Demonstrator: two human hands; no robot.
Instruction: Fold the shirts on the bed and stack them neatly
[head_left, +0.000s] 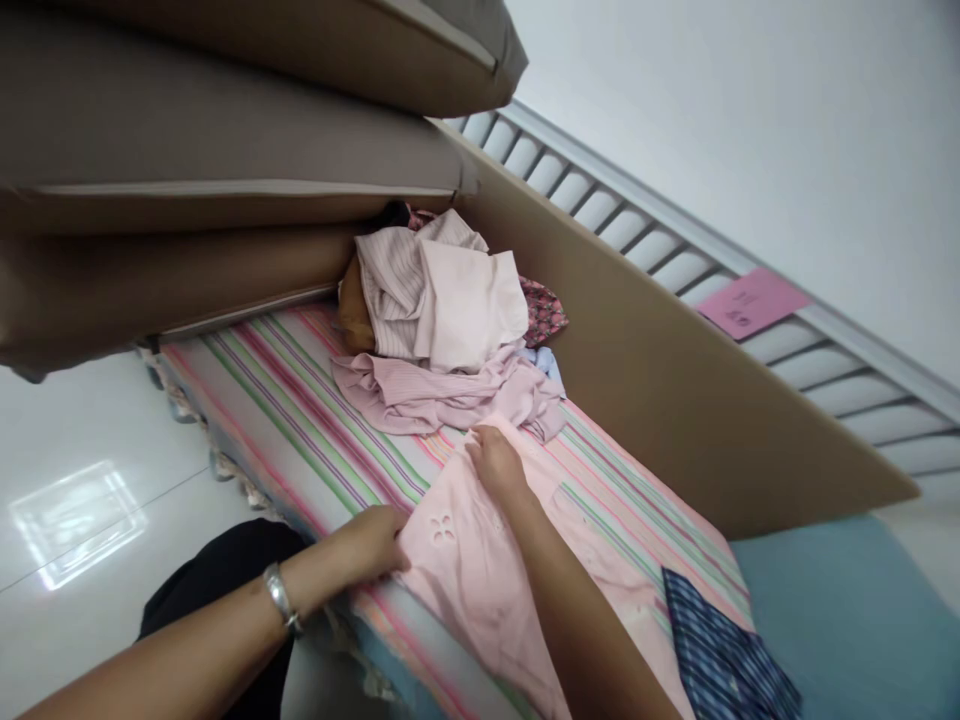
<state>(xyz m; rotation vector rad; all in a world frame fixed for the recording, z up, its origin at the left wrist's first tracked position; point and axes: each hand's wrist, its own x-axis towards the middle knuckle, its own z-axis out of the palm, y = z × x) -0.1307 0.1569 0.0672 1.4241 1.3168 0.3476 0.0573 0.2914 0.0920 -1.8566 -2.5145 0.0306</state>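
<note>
A light pink garment with small cut-out flower shapes lies spread over the striped sheet. My left hand, below a silver bracelet at the wrist, pinches the garment's left edge. Farther up, my right hand grips its upper edge, fingers closed on the cloth. My right forearm covers part of the garment. Just beyond lies a crumpled mauve ribbed garment, with a pale folded garment on the pile behind it.
Thick brown cushions are stacked at the back left. A tan board stands along the right side, before a slatted rail with a pink note. Dark blue striped cloth and a teal cushion lie at the lower right.
</note>
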